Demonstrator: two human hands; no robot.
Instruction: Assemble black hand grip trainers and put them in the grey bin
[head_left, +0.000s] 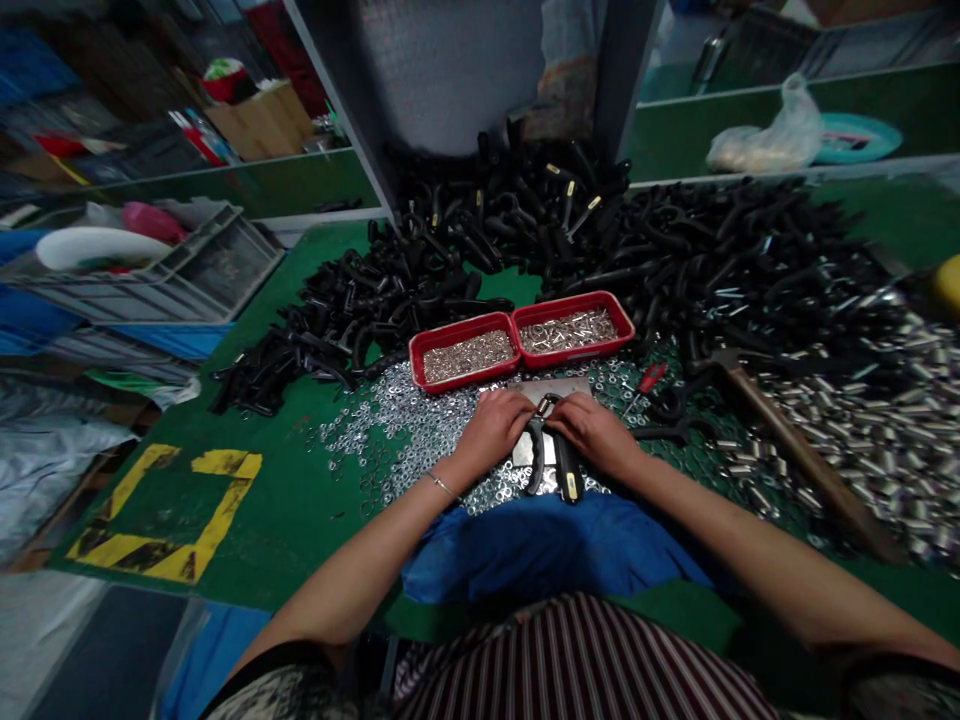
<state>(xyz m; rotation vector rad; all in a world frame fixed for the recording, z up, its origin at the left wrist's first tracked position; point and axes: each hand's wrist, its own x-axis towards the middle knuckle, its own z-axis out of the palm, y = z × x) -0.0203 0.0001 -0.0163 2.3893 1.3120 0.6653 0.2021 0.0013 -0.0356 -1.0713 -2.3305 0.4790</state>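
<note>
Both hands, left hand and right hand, were clamped together on a black plastic-handled hand-grip part, just near of two red trays of small metal pieces.

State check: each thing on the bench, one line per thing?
left hand: gripping the black-handled tool from its left side
right hand: gripping the tool from its right side
black-handled tool: held over the washers, handles toward the person
left red tray: filled with small metal parts
right red tray: filled with small metal parts
hammer: lying flat, untouched
red screwdriver: lying flat, untouched
</note>
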